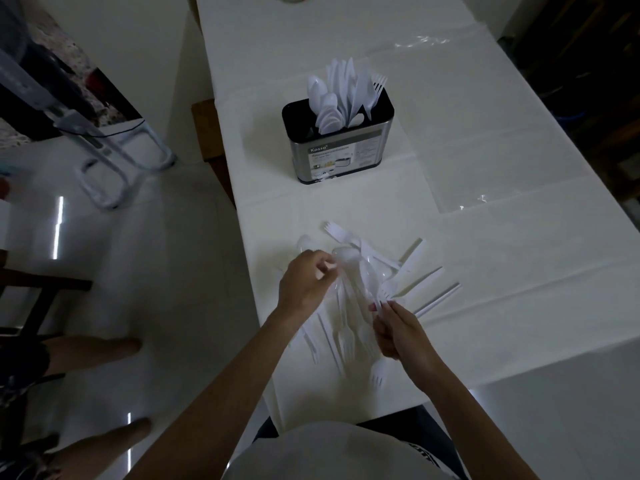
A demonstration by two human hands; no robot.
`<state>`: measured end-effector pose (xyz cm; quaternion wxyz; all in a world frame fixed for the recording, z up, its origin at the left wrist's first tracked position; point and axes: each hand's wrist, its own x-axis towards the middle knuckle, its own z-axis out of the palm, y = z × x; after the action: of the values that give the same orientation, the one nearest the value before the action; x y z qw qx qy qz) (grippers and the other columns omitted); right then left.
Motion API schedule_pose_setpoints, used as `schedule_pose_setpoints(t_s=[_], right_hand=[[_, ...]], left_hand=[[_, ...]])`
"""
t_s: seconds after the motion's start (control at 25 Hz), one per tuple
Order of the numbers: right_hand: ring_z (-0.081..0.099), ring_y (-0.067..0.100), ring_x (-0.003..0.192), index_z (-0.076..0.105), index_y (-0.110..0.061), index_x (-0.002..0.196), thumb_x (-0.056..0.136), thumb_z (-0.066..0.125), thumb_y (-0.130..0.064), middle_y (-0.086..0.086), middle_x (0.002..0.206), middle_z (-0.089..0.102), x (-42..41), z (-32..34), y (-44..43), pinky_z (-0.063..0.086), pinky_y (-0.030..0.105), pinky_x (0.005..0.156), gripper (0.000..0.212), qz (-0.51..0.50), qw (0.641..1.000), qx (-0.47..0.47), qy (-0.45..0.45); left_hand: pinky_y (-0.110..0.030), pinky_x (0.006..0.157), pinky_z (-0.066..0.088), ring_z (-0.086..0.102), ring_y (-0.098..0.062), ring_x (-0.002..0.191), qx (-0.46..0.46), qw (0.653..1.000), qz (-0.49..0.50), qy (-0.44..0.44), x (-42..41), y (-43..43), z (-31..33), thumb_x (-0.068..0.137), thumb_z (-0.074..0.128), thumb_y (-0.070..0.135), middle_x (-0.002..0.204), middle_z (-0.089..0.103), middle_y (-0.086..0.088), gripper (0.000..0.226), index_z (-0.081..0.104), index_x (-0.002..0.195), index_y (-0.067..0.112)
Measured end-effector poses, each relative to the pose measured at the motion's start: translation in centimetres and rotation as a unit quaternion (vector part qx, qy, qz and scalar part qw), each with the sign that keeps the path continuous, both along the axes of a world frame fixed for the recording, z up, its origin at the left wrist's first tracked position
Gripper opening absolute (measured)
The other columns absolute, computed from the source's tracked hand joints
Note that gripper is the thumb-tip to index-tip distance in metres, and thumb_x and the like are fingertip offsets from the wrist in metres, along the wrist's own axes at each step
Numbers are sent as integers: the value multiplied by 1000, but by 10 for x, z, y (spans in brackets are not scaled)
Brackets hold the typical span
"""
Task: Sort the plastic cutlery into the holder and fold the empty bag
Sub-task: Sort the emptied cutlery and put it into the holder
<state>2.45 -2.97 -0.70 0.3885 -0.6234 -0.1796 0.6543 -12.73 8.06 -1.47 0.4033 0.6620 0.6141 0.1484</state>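
Note:
A pile of white plastic cutlery (367, 271) lies on the white table near its front edge: forks, spoons and knives mixed. My left hand (304, 282) pinches a white spoon at the pile's left side. My right hand (398, 330) grips the handle of a fork at the pile's right side. Farther back stands the steel holder (337, 147) with a black rim, holding several spoons, knives and forks upright. A clear plastic bag (460, 168) lies flat on the table to the right of the holder.
The table (519, 258) is covered with a white cloth and runs away from me. On the floor at left stand a white metal frame (114, 161) and another person's legs (93, 351). A wooden chair (207, 133) sits beside the table's left edge.

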Motion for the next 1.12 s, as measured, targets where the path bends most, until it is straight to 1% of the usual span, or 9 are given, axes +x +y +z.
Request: schedule_pose_setpoints(t_s=[0.08, 0.16, 0.32, 0.48, 0.6, 0.8, 0.88, 0.96, 1.12], right_hand=[[40, 11, 40, 59, -7, 86, 93, 50, -34, 6, 61, 47, 4, -3, -11, 27, 20, 39, 29, -2, 1000, 4, 10], [41, 11, 38, 58, -7, 79, 86, 56, -40, 6, 58, 49, 7, -4, -18, 27, 20, 37, 34, -1, 1000, -1, 17], [27, 8, 41, 56, -8, 89, 101, 35, -24, 1, 55, 35, 9, -3, -21, 20, 20, 39, 30, 17, 999, -35, -36], [29, 7, 44, 54, -7, 92, 101, 34, -28, -2, 57, 35, 6, -2, -15, 26, 20, 41, 31, 52, 995, 10, -87], [43, 10, 48, 55, -3, 92, 101, 35, -24, 2, 62, 49, 2, -4, -4, 37, 20, 44, 30, 60, 990, 32, -126], [52, 14, 62, 54, -8, 82, 101, 37, -24, 2, 73, 60, -1, -7, 8, 43, 25, 56, 30, 96, 968, 51, -225], [60, 19, 66, 57, -4, 88, 101, 35, -27, 5, 79, 67, 1, -4, 9, 47, 27, 56, 36, 90, 984, 33, -148], [60, 19, 59, 56, 0, 90, 101, 34, -34, 6, 75, 67, 1, 1, 7, 45, 26, 50, 42, 88, 995, 19, -45], [31, 10, 42, 51, -7, 89, 101, 29, -35, 0, 53, 42, 4, 5, -6, 23, 21, 41, 38, 73, 997, 38, 2]], left_hand=[[-29, 76, 47, 56, -12, 96, 4, 991, -89, 100, -11, -8, -11, 84, 64, 33, 106, 56, 3, 31, 61, 114, 24], [-31, 80, 50, 56, -14, 102, 7, 983, -131, 128, -13, -9, -15, 83, 64, 33, 113, 56, 2, 38, 57, 120, 25], [-19, 65, 42, 60, -12, 84, 19, 990, -97, 97, -3, -5, -17, 82, 66, 21, 90, 63, 6, 15, 61, 95, 19], [-23, 62, 49, 57, -10, 61, -36, 998, 21, -57, 8, -2, -10, 84, 63, 10, 71, 58, 6, 8, 65, 91, 13], [-17, 48, 45, 60, -10, 50, -105, 971, 129, -174, 15, 2, 8, 82, 65, 9, 74, 63, 2, 7, 66, 89, 11], [-22, 47, 45, 62, -12, 49, -141, 953, 151, -224, 20, 2, 15, 83, 65, 6, 70, 65, -2, 8, 63, 80, 13], [-24, 48, 48, 61, -14, 48, -150, 945, 164, -239, 23, 3, 13, 83, 65, 5, 71, 65, -4, 7, 62, 80, 10], [-25, 49, 52, 61, -16, 47, -159, 941, 166, -250, 25, 3, 13, 83, 66, 4, 73, 63, -7, 6, 61, 81, 8], [-23, 46, 51, 61, -15, 48, -163, 947, 133, -241, 29, -2, 12, 82, 67, 4, 74, 61, -6, 8, 59, 82, 6]])
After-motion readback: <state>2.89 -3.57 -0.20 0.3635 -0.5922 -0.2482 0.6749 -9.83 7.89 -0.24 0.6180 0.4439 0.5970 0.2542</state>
